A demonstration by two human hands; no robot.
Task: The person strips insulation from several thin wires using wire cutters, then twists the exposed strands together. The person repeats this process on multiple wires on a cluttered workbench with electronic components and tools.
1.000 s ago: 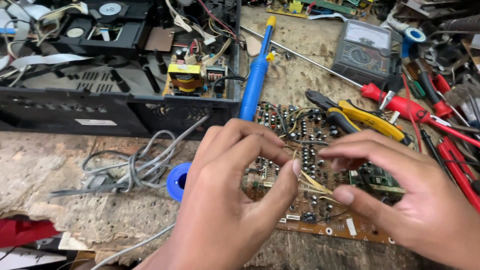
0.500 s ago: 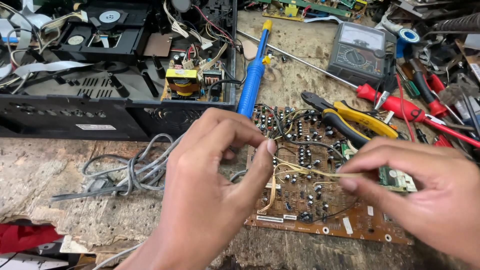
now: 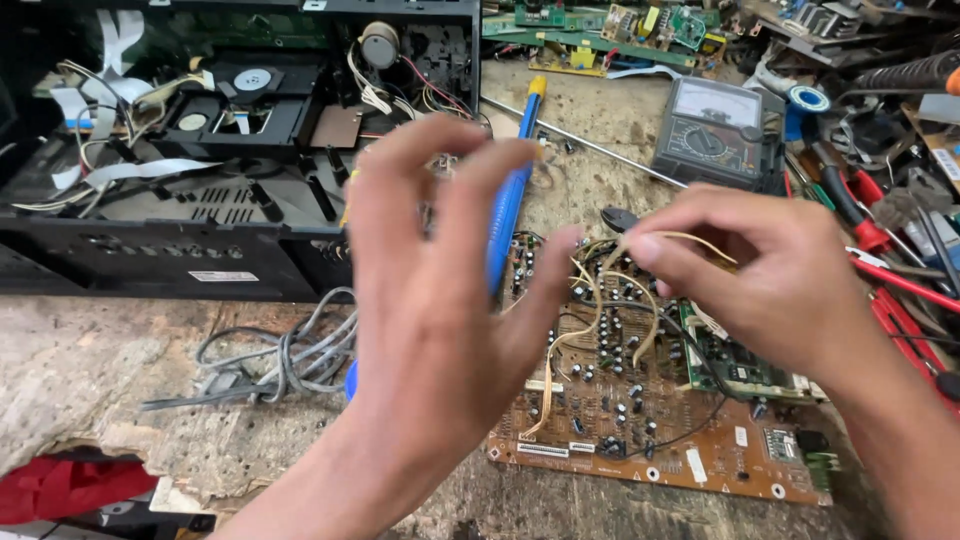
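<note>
- Wire [image 3: 600, 300], thin and tan, is looping up from the brown circuit board [image 3: 640, 430] lying on the worn bench [image 3: 90, 370]
- Left hand [image 3: 440, 290] is hovering above the board, fingers spread wide, gripping nothing
- Right hand [image 3: 770, 270] is pinching the wire's upper end between thumb and fingertips
- Blue soldering iron [image 3: 510, 200] is lying behind the left hand
- Opened black player chassis [image 3: 240, 150] and analogue multimeter [image 3: 715, 130] are sitting farther back

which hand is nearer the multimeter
Right. The right hand sits just below the multimeter, pinching wires. The left hand is further left, over the blue soldering iron.
</note>
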